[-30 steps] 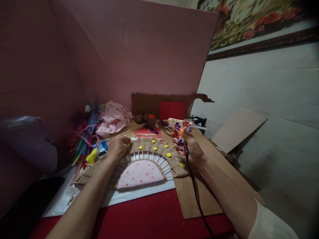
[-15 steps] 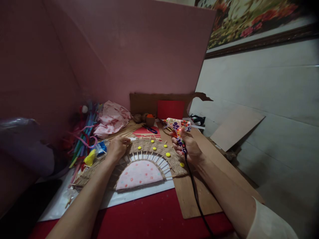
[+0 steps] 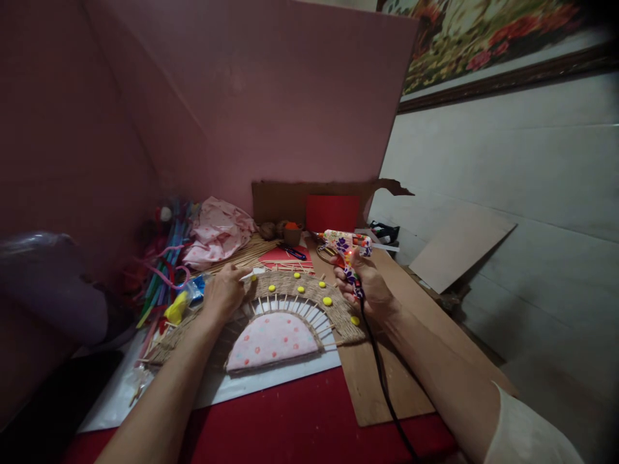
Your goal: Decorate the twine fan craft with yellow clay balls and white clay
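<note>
My right hand (image 3: 365,287) grips the glue gun (image 3: 345,245) above the woven fan (image 3: 290,309); my left hand (image 3: 223,291) presses its rim. Five yellow dots (image 3: 327,301) stuck, left rim bare.

A home craft corner: framed floral picture (image 3: 483,38) on the wall, pipe cleaners (image 3: 167,258), cardboard scraps (image 3: 459,248).

Two bare forearms, one sleeve seen

The left hand (image 3: 223,293) and forearm are uncovered; above the right hand (image 3: 370,290), a cream sleeve (image 3: 525,438) is worn, pushed up near the elbow.
</note>
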`<state>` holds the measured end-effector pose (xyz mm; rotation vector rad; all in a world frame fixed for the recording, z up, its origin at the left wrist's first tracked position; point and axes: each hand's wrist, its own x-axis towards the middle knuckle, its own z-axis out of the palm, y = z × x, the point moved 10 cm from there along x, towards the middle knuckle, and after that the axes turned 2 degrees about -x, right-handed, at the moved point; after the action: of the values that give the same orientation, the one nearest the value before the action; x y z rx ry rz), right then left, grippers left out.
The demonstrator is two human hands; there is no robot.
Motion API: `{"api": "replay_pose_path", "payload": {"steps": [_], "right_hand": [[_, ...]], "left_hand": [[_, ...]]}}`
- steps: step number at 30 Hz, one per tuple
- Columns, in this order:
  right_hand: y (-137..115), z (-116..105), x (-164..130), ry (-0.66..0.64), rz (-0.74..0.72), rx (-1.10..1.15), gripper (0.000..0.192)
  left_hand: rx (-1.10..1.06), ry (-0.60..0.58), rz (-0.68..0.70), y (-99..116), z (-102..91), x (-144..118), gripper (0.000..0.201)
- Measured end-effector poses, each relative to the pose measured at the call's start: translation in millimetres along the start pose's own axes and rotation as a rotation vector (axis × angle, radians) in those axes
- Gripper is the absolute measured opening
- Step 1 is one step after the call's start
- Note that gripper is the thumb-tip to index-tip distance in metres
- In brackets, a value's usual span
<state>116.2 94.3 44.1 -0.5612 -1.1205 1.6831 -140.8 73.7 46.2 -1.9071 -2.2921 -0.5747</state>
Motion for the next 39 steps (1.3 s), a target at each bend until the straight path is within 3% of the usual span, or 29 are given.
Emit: {"api": "replay_pose_path", "payload": {"steps": [7,26,34,39], "right_hand": [[1,-2,0,0.009,0.002,-0.008,0.044],[0,-3,-1,0.016,-0.011,-0.024,0.044],[-3,0,-2,-0.006,-0.030,-0.008,0.042],[-1,-1,-2,0.013,-0.014,-0.023,0.044]], "left_hand": [[0.143,-0.024,0.070,8,6.2,-5,0.038],[0.166,-0.125,0.042,8,16.0,-5,0.038],[0.160,-0.111,0.068,11,15.6,-6,0.037],[0.019,-0.031,0.001,2,7.6,-5,0.041]]}}
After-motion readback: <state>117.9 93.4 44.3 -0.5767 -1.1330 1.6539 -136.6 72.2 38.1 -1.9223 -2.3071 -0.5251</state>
